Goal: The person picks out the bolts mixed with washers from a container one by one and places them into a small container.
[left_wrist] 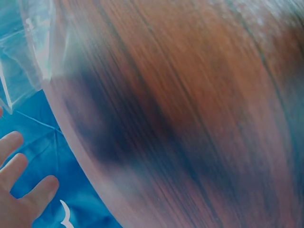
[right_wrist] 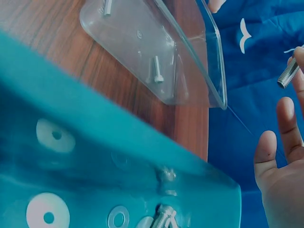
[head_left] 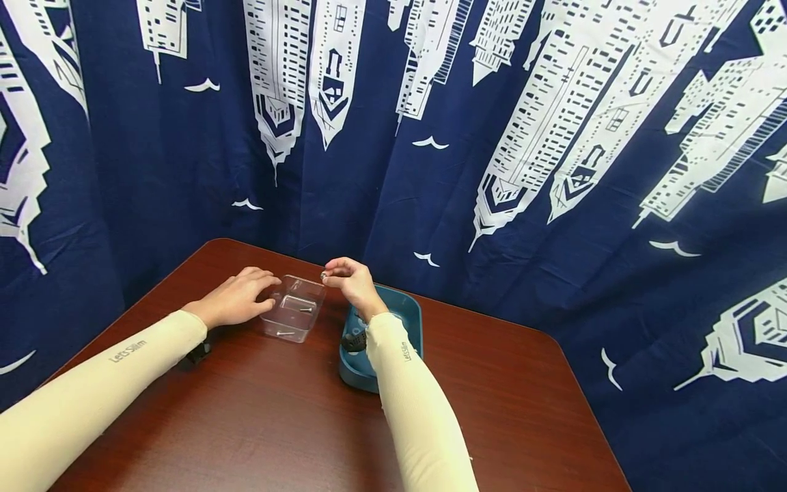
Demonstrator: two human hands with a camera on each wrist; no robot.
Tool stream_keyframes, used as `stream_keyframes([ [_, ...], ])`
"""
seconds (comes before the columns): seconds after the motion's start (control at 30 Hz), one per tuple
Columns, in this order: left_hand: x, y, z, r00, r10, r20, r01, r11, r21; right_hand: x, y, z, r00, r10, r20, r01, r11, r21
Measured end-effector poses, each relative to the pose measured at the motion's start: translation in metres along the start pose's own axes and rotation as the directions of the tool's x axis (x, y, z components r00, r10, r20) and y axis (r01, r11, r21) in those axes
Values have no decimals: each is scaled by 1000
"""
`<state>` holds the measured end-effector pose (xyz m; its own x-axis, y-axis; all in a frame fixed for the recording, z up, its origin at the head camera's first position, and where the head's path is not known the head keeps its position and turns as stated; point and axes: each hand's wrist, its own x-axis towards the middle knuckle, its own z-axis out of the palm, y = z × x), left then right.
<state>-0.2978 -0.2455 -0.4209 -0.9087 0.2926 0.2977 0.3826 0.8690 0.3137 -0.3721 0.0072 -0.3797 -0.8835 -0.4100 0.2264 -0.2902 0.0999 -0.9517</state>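
Observation:
My right hand pinches a small threaded metal bolt between thumb and fingers, above the gap between the two containers. A clear plastic box sits on the table to its left, with a screw and another screw lying in it. My left hand is at the box's left side, fingers spread and fingertips right at the rim. Under my right wrist stands a teal bin with washers and a few metal bolts inside; the forearm hides part of it.
The brown wooden table extends forward and to the right of the containers. A dark blue curtain with white building prints hangs right behind the table's far edge.

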Motion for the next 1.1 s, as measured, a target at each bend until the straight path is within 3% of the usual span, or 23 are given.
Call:
stream_keyframes([
  [0.27,1,3,2,1000,14,-20,-14,1000,-3,-5,-17,7,999,10,46,-10,1000,-13],
  [0.57,2,3,5,1000,2,-20,-2,1000,2,7,6,16,998,36,42,-33,998,-62],
  [1.1,2,2,6,1000,-6,-12,6,1000,16,14,2,19,993,43,107,-33,995,-99],
])
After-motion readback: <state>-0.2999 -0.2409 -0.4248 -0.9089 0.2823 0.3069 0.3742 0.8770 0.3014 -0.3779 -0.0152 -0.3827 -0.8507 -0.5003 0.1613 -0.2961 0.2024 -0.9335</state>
